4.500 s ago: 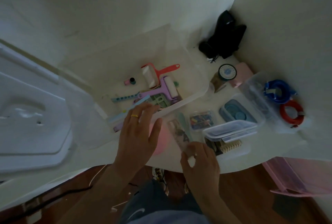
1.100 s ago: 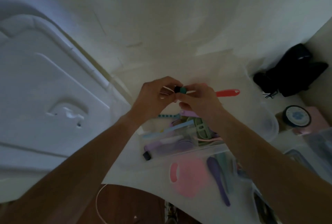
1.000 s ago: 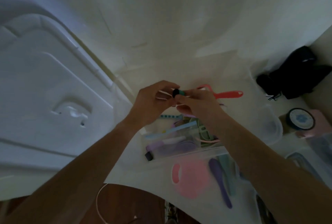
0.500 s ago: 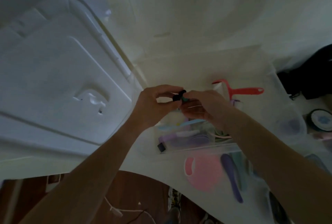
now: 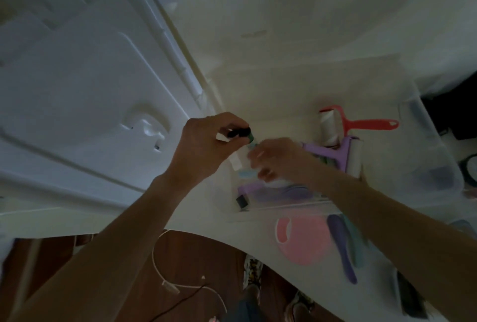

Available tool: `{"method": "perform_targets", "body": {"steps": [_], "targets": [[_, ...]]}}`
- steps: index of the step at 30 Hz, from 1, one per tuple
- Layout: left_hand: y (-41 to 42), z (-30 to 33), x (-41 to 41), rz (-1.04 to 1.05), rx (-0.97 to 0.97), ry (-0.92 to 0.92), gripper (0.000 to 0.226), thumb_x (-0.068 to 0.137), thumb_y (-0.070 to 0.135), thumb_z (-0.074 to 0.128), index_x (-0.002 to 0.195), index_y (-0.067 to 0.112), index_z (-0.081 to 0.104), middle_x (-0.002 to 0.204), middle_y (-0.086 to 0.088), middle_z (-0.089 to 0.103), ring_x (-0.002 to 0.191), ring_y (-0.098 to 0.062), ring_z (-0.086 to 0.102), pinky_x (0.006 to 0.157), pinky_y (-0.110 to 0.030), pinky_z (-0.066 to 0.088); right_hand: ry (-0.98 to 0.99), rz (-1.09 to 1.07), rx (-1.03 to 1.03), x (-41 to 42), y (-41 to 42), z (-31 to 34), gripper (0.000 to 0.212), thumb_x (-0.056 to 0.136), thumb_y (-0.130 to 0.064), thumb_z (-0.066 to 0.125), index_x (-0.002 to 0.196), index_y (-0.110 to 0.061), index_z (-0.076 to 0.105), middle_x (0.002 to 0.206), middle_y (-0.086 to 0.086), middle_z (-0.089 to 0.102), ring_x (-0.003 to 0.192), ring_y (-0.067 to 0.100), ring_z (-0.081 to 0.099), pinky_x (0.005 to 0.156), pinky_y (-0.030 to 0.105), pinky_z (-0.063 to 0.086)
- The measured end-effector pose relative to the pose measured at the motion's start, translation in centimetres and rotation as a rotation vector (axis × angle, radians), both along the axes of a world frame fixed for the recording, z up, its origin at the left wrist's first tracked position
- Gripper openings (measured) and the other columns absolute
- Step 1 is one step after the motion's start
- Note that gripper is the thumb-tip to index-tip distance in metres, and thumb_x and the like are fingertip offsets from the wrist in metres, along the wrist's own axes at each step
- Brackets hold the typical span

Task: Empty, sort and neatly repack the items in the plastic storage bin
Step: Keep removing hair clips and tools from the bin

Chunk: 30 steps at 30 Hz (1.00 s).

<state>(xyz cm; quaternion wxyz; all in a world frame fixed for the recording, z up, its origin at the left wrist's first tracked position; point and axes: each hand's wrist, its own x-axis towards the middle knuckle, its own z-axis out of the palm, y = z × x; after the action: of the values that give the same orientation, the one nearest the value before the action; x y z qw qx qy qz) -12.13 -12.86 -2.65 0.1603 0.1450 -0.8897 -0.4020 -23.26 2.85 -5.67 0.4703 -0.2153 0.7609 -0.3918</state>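
Observation:
The clear plastic storage bin (image 5: 436, 146) stands on the white table, right of centre. My left hand (image 5: 206, 148) hovers over the bin's left end and pinches a small black and teal object (image 5: 241, 132) with a white strip. My right hand (image 5: 276, 159) is just to its right, blurred, its fingers curled by the teal end; whether it holds anything is unclear. Inside the bin lie a red-handled lint roller (image 5: 356, 124), a purple roller (image 5: 340, 154) and several pastel tools (image 5: 271, 192).
The bin's white lid (image 5: 85, 89) lies at the left. A pink round piece (image 5: 302, 239) and a purple comb (image 5: 343, 246) rest on the table in front of the bin. A black object (image 5: 454, 112) sits at the far right. Dark wooden floor shows below.
Both hands have lifted the small black and teal object out of the bin and kept working on it; my right hand has now slid slightly down and right of it. The camera moved closer.

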Motion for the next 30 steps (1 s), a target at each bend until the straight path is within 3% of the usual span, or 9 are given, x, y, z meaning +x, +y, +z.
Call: {"method": "perform_targets", "body": {"steps": [2,5,11,18,22,25,28,30], "targets": [[-0.4,0.2,0.9,-0.023,-0.044,-0.002,0.019,0.081,0.024,0.081,0.100,0.022,0.076,0.092,0.015,0.074,0.085,-0.002,0.070,0.073,-0.023,0.060,0.377,0.495,0.052,1.3,-0.3,-2.2,0.021,0.089,-0.021,0.062,0.108,-0.021,0.072,0.106,-0.001,0.072,0.088,0.014,0.068,0.082,0.026,0.053],[-0.8,0.2,2.1,-0.035,-0.029,-0.019,0.020,0.082,0.022,0.081,0.102,0.021,0.076,0.093,0.013,0.074,0.086,-0.002,0.070,0.073,-0.017,0.058,0.588,0.977,0.181,2.9,-2.6,-5.4,0.032,0.094,-0.025,0.057,0.123,-0.015,0.064,0.124,0.004,0.064,0.110,0.022,0.060,0.092,0.029,0.044],[-1.0,-0.2,2.8,-0.004,-0.036,0.001,0.025,0.081,0.023,0.081,0.105,0.021,0.076,0.094,0.012,0.075,0.086,-0.002,0.070,0.073,-0.015,0.058,0.791,1.274,0.228,3.6,-5.2,-9.3,0.030,0.096,-0.015,0.052,0.120,0.001,0.057,0.126,0.016,0.060,0.117,0.031,0.054,0.094,0.034,0.039],[-0.5,-0.5,2.3,0.005,-0.029,-0.017,0.023,0.081,0.023,0.081,0.103,0.022,0.076,0.092,0.012,0.074,0.084,-0.005,0.070,0.070,-0.024,0.062,0.803,1.260,0.193,3.5,-5.4,-9.5,0.025,0.092,-0.016,0.058,0.114,-0.003,0.059,0.118,0.013,0.063,0.110,0.030,0.058,0.089,0.037,0.043],[-0.5,-0.2,2.0,0.008,-0.023,-0.024,0.024,0.079,0.024,0.082,0.103,0.021,0.076,0.092,0.013,0.074,0.084,-0.004,0.070,0.070,-0.024,0.061,0.794,1.187,0.181,3.1,-5.0,-8.4,0.019,0.085,-0.012,0.066,0.102,-0.010,0.060,0.101,0.007,0.063,0.094,0.023,0.058,0.071,0.031,0.040],[-0.5,0.3,1.5,0.024,-0.012,-0.032,0.024,0.079,0.024,0.082,0.102,0.022,0.076,0.092,0.014,0.074,0.085,-0.004,0.070,0.072,-0.025,0.061,0.700,0.978,0.137,2.6,-4.0,-5.9,0.022,0.082,-0.016,0.070,0.101,-0.012,0.060,0.093,0.001,0.051,0.081,0.015,0.046,0.069,0.028,0.034],[0.0,1.3,0.7,0.032,-0.005,-0.026,0.024,0.078,0.023,0.083,0.101,0.022,0.076,0.092,0.015,0.074,0.084,-0.004,0.070,0.072,-0.023,0.060,0.647,0.633,0.040,1.0,-1.3,-2.2,0.016,0.080,-0.019,0.070,0.093,-0.021,0.060,0.090,-0.004,0.061,0.083,0.018,0.057,0.068,0.028,0.043],[1.0,2.1,-0.4,0.026,0.038,-0.014,0.020,0.078,0.020,0.084,0.097,0.021,0.077,0.088,0.016,0.074,0.082,-0.004,0.070,0.071,-0.019,0.059,0.499,0.353,-0.103,-0.8,1.3,0.5,0.018,0.078,-0.011,0.072,0.094,-0.018,0.070,0.090,0.000,0.071,0.083,0.018,0.066,0.075,0.034,0.054]]}}
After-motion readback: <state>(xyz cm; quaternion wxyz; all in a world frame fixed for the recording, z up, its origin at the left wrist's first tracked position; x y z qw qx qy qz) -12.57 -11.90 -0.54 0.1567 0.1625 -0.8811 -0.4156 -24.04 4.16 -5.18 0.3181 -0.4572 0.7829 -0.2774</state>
